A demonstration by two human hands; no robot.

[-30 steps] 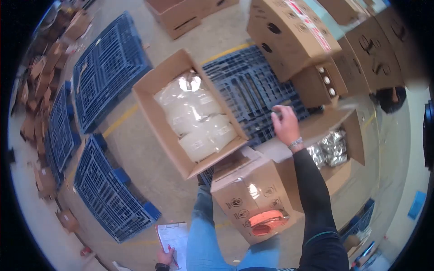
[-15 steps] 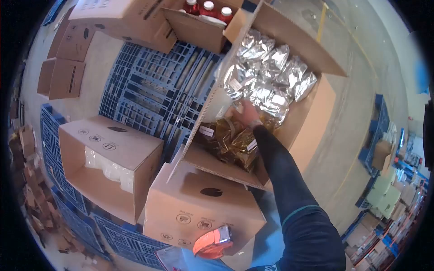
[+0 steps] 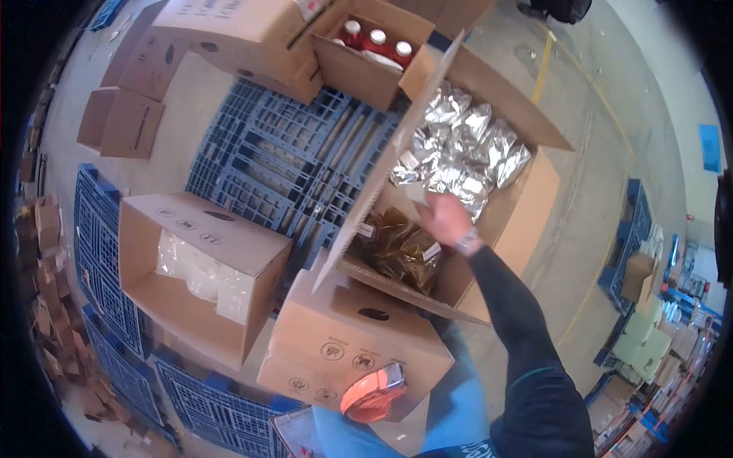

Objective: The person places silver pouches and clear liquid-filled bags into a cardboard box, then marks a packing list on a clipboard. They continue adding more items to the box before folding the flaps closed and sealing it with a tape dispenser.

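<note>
Silver pouches lie at 12 o'clock from the right hand, apparently touching; its grip is indeterminate. Left hand: out of view.

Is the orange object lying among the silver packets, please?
No, the orange object lies on a cardboard box, apart from the silver packets.

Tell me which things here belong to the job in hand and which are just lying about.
Seemingly part of the job:
the right hand, reaching into the open box
silver packets, in that box
amber packets, in the same box

Seemingly just lying about:
blue pallets, lower left
jumbled cardboard, far left
white-capped red bottles, in another box
</note>
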